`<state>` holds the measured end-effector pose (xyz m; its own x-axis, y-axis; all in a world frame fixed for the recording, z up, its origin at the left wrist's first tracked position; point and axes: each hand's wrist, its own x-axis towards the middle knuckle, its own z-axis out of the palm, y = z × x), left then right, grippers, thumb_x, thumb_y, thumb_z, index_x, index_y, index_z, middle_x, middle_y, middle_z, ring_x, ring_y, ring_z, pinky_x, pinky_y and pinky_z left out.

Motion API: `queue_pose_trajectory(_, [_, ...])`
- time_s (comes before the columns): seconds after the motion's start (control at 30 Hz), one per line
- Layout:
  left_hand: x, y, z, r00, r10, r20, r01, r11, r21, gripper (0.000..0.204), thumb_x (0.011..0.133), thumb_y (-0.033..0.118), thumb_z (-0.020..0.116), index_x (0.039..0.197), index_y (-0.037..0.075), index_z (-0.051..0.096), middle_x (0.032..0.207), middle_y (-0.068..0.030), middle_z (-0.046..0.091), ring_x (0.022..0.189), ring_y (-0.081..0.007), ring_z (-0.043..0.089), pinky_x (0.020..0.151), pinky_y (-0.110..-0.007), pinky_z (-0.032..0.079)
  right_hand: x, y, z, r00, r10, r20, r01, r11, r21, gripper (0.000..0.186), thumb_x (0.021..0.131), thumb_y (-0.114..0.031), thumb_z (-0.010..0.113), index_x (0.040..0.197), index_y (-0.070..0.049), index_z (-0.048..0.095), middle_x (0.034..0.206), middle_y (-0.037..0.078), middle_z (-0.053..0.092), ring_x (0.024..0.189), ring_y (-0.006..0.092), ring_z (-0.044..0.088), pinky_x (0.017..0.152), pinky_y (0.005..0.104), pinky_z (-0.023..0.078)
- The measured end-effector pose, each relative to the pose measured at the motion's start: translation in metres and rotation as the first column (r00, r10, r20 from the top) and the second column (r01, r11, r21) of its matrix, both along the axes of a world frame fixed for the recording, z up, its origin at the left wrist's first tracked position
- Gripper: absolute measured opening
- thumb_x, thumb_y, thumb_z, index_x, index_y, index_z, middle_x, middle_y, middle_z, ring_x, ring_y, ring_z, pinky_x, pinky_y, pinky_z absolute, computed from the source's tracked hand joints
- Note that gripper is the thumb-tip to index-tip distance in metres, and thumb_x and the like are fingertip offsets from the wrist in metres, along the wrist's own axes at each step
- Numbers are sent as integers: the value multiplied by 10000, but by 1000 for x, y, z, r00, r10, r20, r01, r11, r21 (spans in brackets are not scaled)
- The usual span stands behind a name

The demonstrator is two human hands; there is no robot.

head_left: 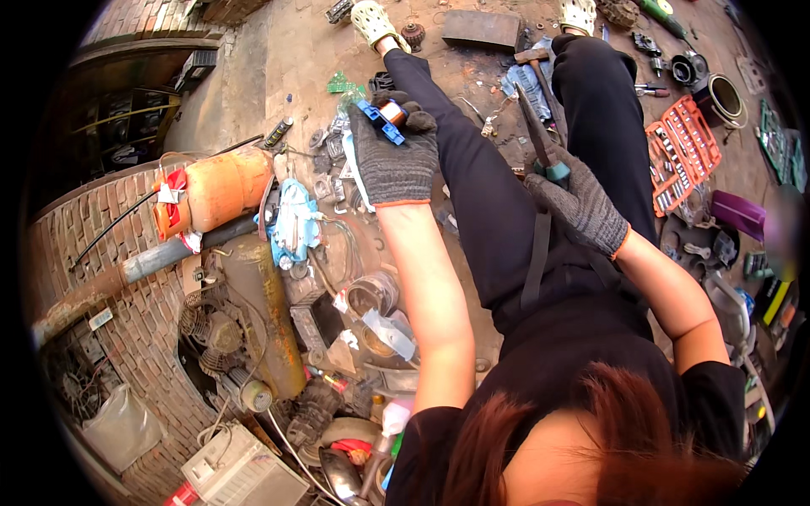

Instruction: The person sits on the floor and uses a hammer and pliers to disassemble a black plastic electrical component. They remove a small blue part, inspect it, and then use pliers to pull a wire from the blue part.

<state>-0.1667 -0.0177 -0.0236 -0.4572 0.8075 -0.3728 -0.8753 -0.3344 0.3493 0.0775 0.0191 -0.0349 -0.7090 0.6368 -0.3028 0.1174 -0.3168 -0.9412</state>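
My left hand [393, 156], in a dark grey knitted glove with an orange cuff, is closed on a small coil [382, 121] with a blue plastic frame and a copper-coloured winding. It is held above the floor, left of my outstretched leg. My right hand [582, 202], gloved the same way, grips a knife-like tool [535, 126] by its teal handle. The tool's long, tapering grey blade points up and away from me, over the gap between my legs. The blade is apart from the coil. Its exact kind is hard to tell.
A hammer [544, 76] lies on blue cloth between my feet, near a dark metal block [483, 30]. An open orange socket set [685, 152] is on the right. A green circuit board [342, 84], scrap parts and an orange gas cylinder [221, 190] are on the left.
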Motion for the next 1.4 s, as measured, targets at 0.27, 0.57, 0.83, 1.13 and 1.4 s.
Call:
queue_pose_trajectory(0.27, [38, -13, 15, 980, -143, -141, 135, 989, -65, 383, 925, 400, 495, 1006, 36, 586, 905, -130, 603, 767, -226, 567, 583, -317, 491, -2, 7, 27, 989, 125, -82, -147, 907, -394, 200, 871, -187, 576, 1008, -47, 535, 746, -8, 503, 668, 85, 460, 615, 242, 403])
queue_pose_trajectory(0.57, [67, -28, 24, 670, -354, -653, 60, 902, -427, 188, 821, 127, 686, 958, 10, 631, 842, -44, 636, 718, -97, 590, 601, -209, 467, 0, 10, 12, 987, 145, -69, -157, 962, -221, 258, 894, -197, 594, 1087, -42, 520, 766, 5, 546, 685, 83, 531, 635, 239, 461])
queue_pose_trajectory(0.83, [73, -27, 26, 371, -181, -911, -274, 916, -294, 168, 735, 29, 732, 862, 36, 621, 833, -24, 600, 718, -101, 543, 637, -233, 440, -11, 4, 9, 977, -7, -213, -25, 989, -148, 304, 894, -157, 594, 1155, -29, 507, 849, 37, 563, 786, 99, 549, 725, 259, 470])
queue_pose_trajectory(1.13, [78, -26, 33, -523, -71, -849, -463, 860, 213, 288, 631, 71, 789, 860, 83, 616, 894, -78, 608, 816, -255, 572, 740, -370, 442, -45, 56, -151, 765, -122, 633, -45, 969, 241, 672, 750, -423, 651, 1195, 41, 456, 1014, 262, 595, 947, 372, 597, 830, 448, 463])
queue_pose_trajectory(1.4, [77, -40, 43, -623, -110, -774, -434, 872, 226, 317, 634, 145, 806, 889, 124, 620, 902, -41, 600, 841, -242, 581, 768, -378, 431, -42, 67, -115, 965, -241, 104, 178, 893, 414, 392, 917, -244, 527, 1209, 17, 504, 1071, 198, 606, 981, 244, 598, 859, 331, 472])
